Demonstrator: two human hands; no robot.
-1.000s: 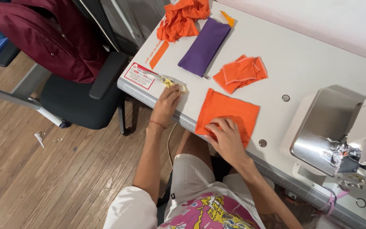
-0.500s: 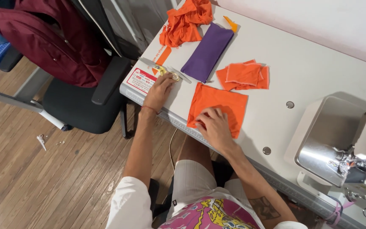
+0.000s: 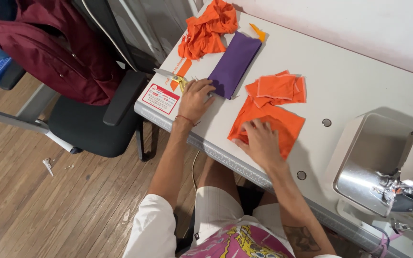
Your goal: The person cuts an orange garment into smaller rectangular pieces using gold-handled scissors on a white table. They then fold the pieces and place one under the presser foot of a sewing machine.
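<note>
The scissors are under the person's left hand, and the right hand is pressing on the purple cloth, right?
Not quite. In the head view the right hand presses on the flat orange cloth, not the purple cloth, which lies farther up the table. The left hand is indeed on the scissors.

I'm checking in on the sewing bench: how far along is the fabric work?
Done: small orange cut pieces lie stacked on the table. In hand: the right hand presses flat a larger orange fabric piece, while the left hand rests on the scissors beside a purple fabric strip. Left: a crumpled orange fabric pile is untouched, and nothing lies under the sewing machine.
</note>
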